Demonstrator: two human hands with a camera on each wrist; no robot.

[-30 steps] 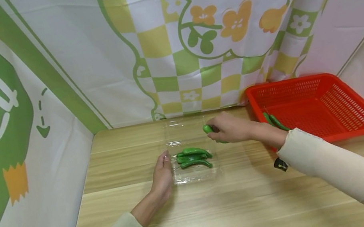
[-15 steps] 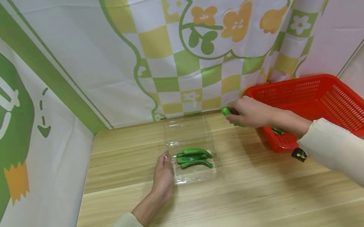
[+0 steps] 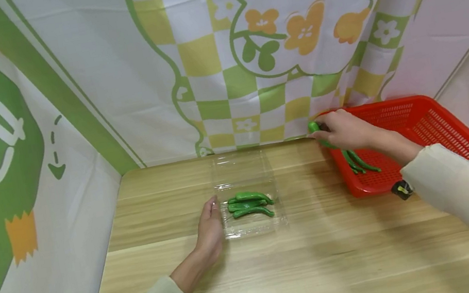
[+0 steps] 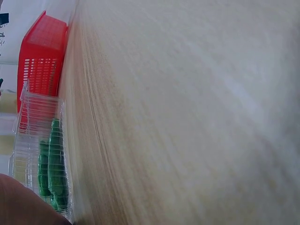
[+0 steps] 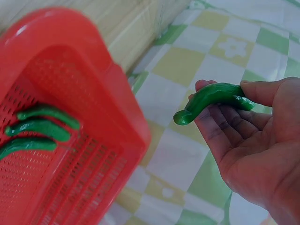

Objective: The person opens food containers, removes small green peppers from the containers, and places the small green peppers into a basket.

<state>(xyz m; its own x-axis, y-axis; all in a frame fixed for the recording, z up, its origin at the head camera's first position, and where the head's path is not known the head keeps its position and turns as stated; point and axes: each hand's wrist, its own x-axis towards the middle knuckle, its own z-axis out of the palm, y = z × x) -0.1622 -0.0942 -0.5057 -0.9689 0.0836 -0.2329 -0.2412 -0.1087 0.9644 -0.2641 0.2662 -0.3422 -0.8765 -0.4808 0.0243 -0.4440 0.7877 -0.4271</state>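
Observation:
My left hand (image 3: 208,228) grips the left edge of a clear plastic clamshell box (image 3: 255,226), whose lid (image 3: 240,166) lies folded back. Several green chili peppers (image 3: 249,204) lie side by side in the box's near half. In the left wrist view, part of the hand (image 4: 23,206) overlaps the box's corner. My right hand (image 3: 344,129) is over the left rim of a red basket (image 3: 460,143). Between thumb and fingers it pinches a curved green chili pepper (image 5: 211,99), with a second green tip (image 5: 243,103) beside it in the right wrist view.
Three green chili peppers (image 5: 37,129) lie on the basket's slotted bottom, near its left side. The basket stands at the back right of the wooden table (image 3: 286,279). A printed cloth (image 3: 211,67) hangs behind the table, close to its back edge.
My right hand has moved right from beside the box to the basket's left rim, still carrying the green chili pepper. The left hand, the box and its peppers have stayed in place.

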